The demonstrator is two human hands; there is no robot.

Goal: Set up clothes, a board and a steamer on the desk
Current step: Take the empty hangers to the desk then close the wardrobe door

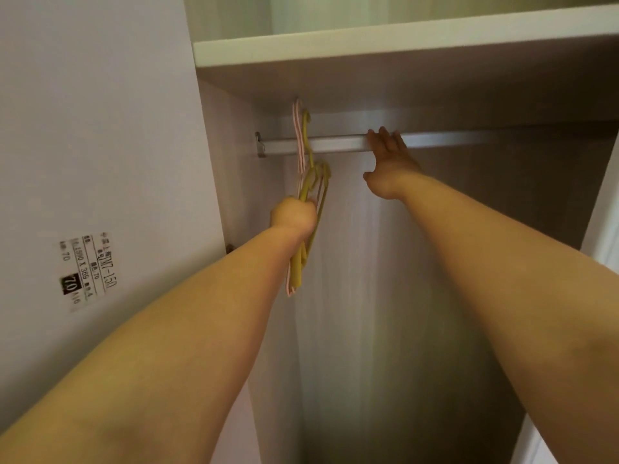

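I am looking up into an open wardrobe. A metal hanging rail [442,140] runs across it under a white shelf [385,41]. Pink and yellow plastic hangers [306,152] hook over the rail near its left end. My left hand [294,214] is closed around the lower part of these hangers. My right hand [388,164] reaches up with fingers spread, its fingertips touching the rail to the right of the hangers. No clothes, board or steamer are in sight.
The wardrobe's open door [100,162] stands at the left with a printed label [87,271] stuck to it. The wardrobe's pale back wall [385,313] drops away below the rail. Another white panel edge [603,236] shows at the right.
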